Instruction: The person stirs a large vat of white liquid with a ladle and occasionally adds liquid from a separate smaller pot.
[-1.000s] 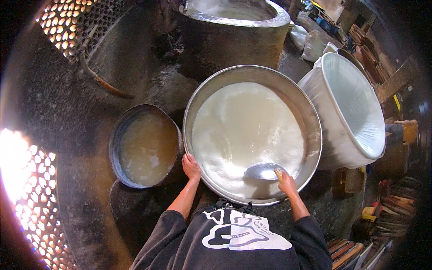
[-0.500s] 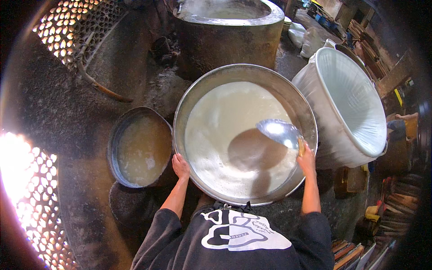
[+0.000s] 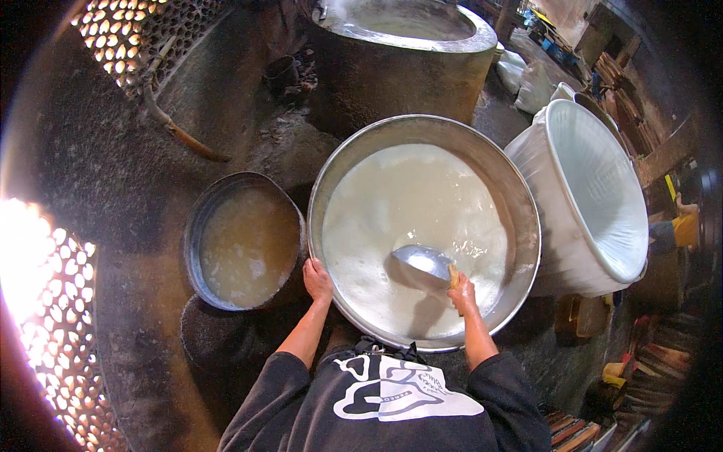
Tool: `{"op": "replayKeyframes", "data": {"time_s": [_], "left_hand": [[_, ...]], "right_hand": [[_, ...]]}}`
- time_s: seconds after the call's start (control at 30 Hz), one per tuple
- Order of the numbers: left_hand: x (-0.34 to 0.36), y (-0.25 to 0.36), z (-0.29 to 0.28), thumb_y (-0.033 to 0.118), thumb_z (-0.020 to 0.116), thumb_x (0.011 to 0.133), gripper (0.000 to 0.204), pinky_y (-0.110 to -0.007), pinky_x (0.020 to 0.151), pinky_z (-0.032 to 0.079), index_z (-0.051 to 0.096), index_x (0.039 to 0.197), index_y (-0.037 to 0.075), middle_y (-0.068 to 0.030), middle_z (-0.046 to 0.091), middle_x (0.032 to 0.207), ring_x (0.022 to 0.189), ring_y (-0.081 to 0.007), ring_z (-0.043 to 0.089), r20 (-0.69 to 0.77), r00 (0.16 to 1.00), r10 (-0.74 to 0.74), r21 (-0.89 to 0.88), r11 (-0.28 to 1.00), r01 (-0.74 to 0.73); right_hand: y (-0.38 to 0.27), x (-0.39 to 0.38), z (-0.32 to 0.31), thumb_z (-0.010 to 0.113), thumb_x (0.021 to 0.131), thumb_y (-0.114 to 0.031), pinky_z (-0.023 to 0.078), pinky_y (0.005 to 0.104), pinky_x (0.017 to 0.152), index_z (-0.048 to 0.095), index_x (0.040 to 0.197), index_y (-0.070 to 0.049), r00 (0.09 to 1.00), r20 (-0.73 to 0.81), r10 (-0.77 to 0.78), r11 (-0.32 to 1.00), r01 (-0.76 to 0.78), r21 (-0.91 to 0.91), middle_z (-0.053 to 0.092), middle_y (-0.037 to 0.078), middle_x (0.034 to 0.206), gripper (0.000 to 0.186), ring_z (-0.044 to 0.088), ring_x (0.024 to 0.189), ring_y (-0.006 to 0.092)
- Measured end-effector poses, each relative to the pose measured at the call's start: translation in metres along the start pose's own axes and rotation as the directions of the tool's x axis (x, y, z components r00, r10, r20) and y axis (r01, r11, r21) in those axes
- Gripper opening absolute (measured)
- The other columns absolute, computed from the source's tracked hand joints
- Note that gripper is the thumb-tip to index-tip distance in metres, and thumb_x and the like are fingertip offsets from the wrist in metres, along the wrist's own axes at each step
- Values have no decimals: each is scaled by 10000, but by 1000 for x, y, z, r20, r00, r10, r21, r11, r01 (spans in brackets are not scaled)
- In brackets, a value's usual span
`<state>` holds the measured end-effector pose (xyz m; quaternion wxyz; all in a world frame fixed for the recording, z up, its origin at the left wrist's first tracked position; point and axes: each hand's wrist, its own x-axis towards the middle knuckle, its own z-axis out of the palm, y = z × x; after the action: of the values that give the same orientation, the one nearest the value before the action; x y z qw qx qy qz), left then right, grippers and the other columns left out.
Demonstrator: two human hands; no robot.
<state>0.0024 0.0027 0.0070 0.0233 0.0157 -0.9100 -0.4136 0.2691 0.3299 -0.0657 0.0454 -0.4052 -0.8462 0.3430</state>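
A wide round metal vat [image 3: 520, 188] stands right in front of me, holding a milky whitish liquid [image 3: 399, 181]. My right hand [image 3: 465, 294] is closed round the wooden handle of a shiny metal scoop [image 3: 423, 260]. The scoop's bowl hangs low over the liquid, left of that hand; whether its edge touches the surface I cannot tell. My left hand [image 3: 318, 279] is closed on the vat's left rim. Close beside that hand is a smaller round tub [image 3: 191, 260] of cloudy brownish liquid.
Behind the vat rises a large cylindrical stove-like structure [image 3: 399, 83] with a pale rim. A tall cloth-lined container [image 3: 538, 226] leans at the right. A curved stick [image 3: 181, 135] rests at the far left. Stacked wood [image 3: 576, 433] lies at lower right.
My right hand has moved left and lower with the scoop, from above the vat's right side toward its middle. Ripples now show on the liquid. My left hand keeps to the rim.
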Motion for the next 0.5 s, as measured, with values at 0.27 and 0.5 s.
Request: {"op": "replayKeyframes", "data": {"time_s": [0.27,0.5], "left_hand": [[1,-7,3,326,379,965,441,-461,906,387,535,1104,-62,-262,561,1076,1041,-418,512,16,999,-29,-139,990,31],[-3,-17,12,316,385,967,431,-466,909,386,526,1120,-61,-260,559,1082,1053,-414,509,23,999,-30,-133,991,33]], "right_hand": [[-102,-68,27,629,665,-54,534,359,426,496,1189,-36,955,222,196,972,-220,87,635,160,693,541,619,482,232],[-194,-100,-24,618,665,-45,510,354,458,462,1308,-84,935,320,150,967,-206,148,623,151,704,663,604,496,235]]}}
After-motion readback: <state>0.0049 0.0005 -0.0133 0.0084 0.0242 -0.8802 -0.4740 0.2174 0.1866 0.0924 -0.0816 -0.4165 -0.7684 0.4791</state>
